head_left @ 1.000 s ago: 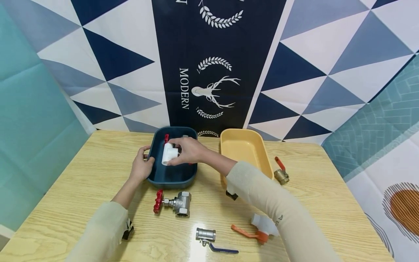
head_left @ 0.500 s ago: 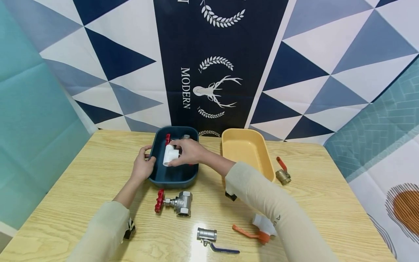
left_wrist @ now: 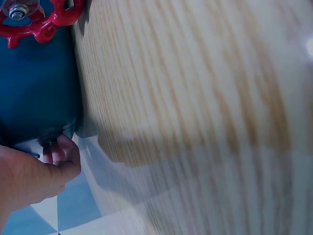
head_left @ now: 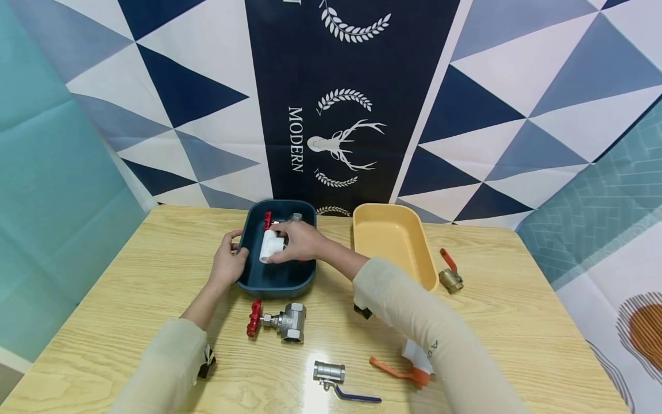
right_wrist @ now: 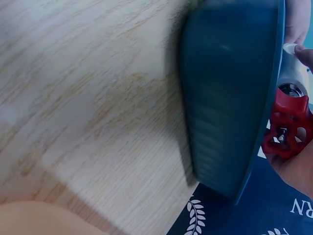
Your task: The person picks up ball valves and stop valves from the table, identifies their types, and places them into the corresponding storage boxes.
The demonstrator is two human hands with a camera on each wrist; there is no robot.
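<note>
In the head view, my right hand (head_left: 301, 241) holds a white plastic tee-shaped valve (head_left: 271, 247) inside the dark blue bin (head_left: 274, 291). The right wrist view shows this valve's red handwheel (right_wrist: 288, 127) against the palm, beyond the bin's wall. My left hand (head_left: 229, 261) grips the bin's left rim, thumb on the inner side; its curled fingers show at the bin's end in the left wrist view. Behind the right hand, another valve with a red handwheel (head_left: 267, 220) lies in the bin, partly covered by that hand.
A steel valve with red handwheel (head_left: 291, 323) lies before the bin. Nearer are a steel ball valve with blue lever (head_left: 329, 372) and a white valve with orange lever (head_left: 398, 369), partly behind the right sleeve. A yellow bin (head_left: 388, 230) and brass valve (head_left: 451, 280) are at right.
The head view has shifted slightly, so everything sits a little further right. The white valve and right hand are slightly lower within the bin; the left hand keeps its grip on the rim.
</note>
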